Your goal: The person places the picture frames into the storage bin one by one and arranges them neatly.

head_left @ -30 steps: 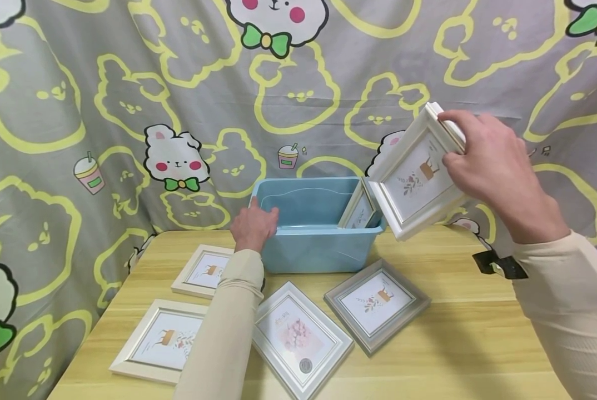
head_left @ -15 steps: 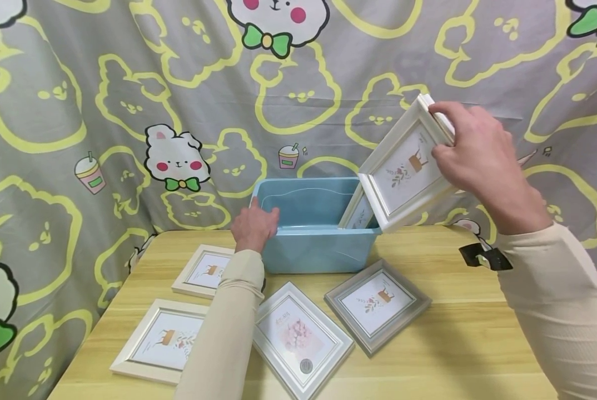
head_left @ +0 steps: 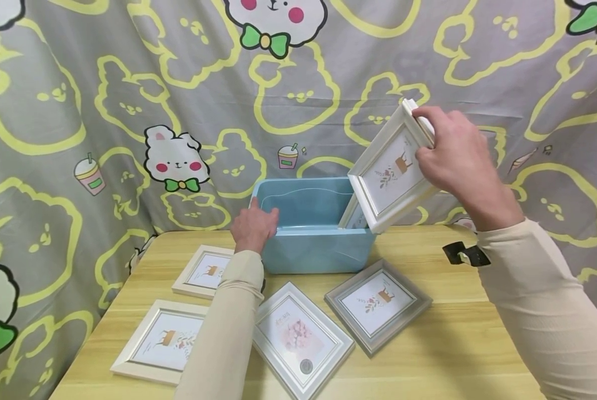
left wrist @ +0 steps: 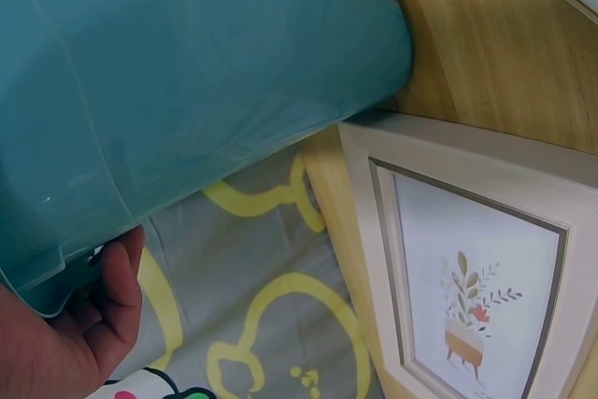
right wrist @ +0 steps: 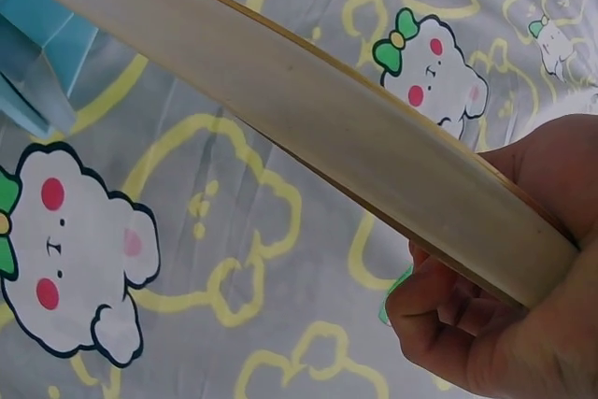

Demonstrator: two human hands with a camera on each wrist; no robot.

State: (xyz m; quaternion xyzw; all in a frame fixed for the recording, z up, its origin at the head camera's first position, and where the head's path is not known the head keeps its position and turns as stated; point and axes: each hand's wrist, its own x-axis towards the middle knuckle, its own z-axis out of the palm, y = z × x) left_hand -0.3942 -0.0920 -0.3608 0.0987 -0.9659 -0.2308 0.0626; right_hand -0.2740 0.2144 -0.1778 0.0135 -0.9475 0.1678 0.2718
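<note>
A white picture frame (head_left: 393, 166) with a plant drawing hangs tilted over the right end of the blue plastic bin (head_left: 318, 250). My right hand (head_left: 453, 150) grips it by its upper right edge; the right wrist view shows the edge of the frame (right wrist: 318, 109) between thumb and curled fingers. The frame's lower corner overlaps the bin's right rim. Inside the bin, another picture frame (head_left: 357, 218) leans against the right wall, partly hidden by the held one. My left hand (head_left: 254, 226) holds the bin's left rim, its fingers (left wrist: 120, 277) curled at the edge.
On the wooden table (head_left: 458, 328) lie a grey picture frame (head_left: 413, 300), a silver one with a pink flower print (head_left: 328, 366), and two cream ones (head_left: 143, 361) at left, partly covered by my left sleeve. A patterned curtain (head_left: 218, 100) hangs behind the bin.
My right hand has carried the white picture frame leftward over the bin's right end, covering more of the frame inside. The left hand and the bin have stayed put.
</note>
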